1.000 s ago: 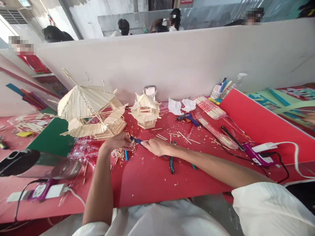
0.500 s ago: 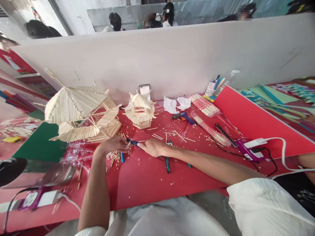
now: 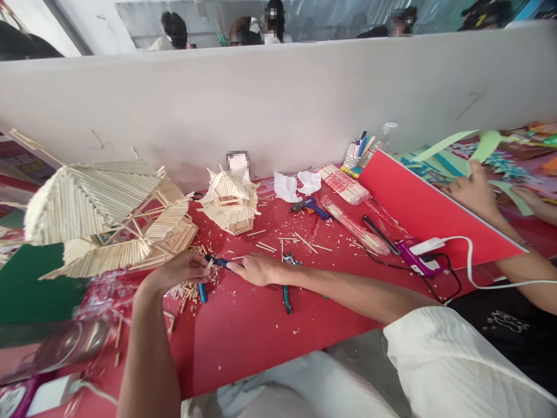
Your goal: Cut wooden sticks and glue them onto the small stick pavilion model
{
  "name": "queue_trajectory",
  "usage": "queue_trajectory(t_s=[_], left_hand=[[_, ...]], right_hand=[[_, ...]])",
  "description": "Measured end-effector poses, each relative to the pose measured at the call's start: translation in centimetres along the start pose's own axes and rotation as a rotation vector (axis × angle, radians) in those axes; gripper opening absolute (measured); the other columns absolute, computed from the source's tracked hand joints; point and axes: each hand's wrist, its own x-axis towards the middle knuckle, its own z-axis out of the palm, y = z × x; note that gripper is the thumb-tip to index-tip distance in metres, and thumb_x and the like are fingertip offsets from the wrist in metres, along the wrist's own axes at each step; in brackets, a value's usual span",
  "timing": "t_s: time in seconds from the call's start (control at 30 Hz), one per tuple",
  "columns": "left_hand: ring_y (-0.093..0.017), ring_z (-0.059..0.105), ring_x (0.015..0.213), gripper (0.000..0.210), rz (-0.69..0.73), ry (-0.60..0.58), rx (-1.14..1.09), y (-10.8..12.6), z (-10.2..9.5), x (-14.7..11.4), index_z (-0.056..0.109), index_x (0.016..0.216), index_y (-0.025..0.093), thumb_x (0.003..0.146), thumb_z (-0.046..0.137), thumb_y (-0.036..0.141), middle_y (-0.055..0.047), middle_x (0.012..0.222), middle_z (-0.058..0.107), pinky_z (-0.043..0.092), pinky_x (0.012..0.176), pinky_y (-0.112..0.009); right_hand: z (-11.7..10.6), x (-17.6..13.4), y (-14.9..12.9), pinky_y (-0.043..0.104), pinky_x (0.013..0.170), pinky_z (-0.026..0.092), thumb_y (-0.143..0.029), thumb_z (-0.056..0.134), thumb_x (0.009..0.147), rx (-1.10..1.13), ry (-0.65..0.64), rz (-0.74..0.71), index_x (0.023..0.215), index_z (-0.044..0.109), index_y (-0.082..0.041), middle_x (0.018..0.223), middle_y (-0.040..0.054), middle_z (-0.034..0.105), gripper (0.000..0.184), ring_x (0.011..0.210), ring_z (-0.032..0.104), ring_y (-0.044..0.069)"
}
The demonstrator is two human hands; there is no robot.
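Note:
My right hand point(image 3: 257, 270) is closed round dark blue-handled pliers point(image 3: 217, 261), whose jaws point left. My left hand point(image 3: 185, 269) pinches a short wooden stick point(image 3: 210, 263) at those jaws. Cut stick pieces point(image 3: 188, 295) lie in a heap below my left hand, beside a small blue tool point(image 3: 203, 293). Behind my left wrist stands a large pavilion model of wooden sticks point(image 3: 117, 203), roofed and many-sided. A smaller stick pavilion point(image 3: 230, 203) is further back. Green-handled pliers point(image 3: 286, 299) lie partly under my right forearm.
A glue gun point(image 3: 311, 207), crumpled tissues point(image 3: 286, 187) and packs of sticks point(image 3: 343, 184) lie towards the back. On the right are a purple power strip point(image 3: 420, 258) with cables and a slanted red board point(image 3: 418, 203). Beyond it, another person's hand point(image 3: 476, 191) is near green paper strips.
My view has turned right, so the things on the table appear further left. The other person's hands have come into view on the right. My hands keep their hold at the pliers.

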Motion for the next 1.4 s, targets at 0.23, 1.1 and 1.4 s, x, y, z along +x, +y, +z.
queue_trajectory(t_s=[0.23, 1.1, 1.4], left_hand=[[-0.015, 0.062, 0.065, 0.035, 0.033, -0.028, 0.003, -0.3, -0.5, -0.9, 0.069, 0.068, 0.019, 0.057, 0.088, 0.046, 0.000, 0.066, 0.063, 0.059, 0.073, -0.031], [-0.019, 0.068, 0.079, 0.010, 0.207, 0.351, 0.732, 0.0, 5.6, 3.6, 0.068, 0.086, 0.024, 0.084, 0.061, 0.030, -0.003, 0.085, 0.074, 0.040, 0.065, -0.025], [-0.017, 0.059, 0.072, 0.019, 0.535, 0.351, 0.317, 1.7, 6.8, 2.9, 0.063, 0.085, 0.019, 0.085, 0.058, 0.038, -0.002, 0.080, 0.067, 0.042, 0.068, -0.026]], right_hand=[[-0.5, -0.5, 1.5, 0.024, 0.054, 0.039, -0.068, 0.021, 0.101, 0.287, -0.082, -0.102, 0.073, 0.057, -0.019, 0.052, 0.0003, 0.056, 0.067, 0.049, 0.056, 0.015], [-6.3, -7.2, 8.4, 0.029, 0.063, 0.033, -0.072, 0.030, 0.097, -0.274, 0.291, 0.042, 0.101, 0.071, -0.021, 0.094, 0.0118, 0.076, 0.066, 0.084, 0.068, 0.027], [-4.8, -6.6, 6.1, 0.029, 0.058, 0.024, -0.073, 0.032, 0.096, -0.158, 0.302, 0.009, 0.078, 0.066, -0.021, 0.073, 0.0078, 0.069, 0.065, 0.067, 0.061, 0.022]])
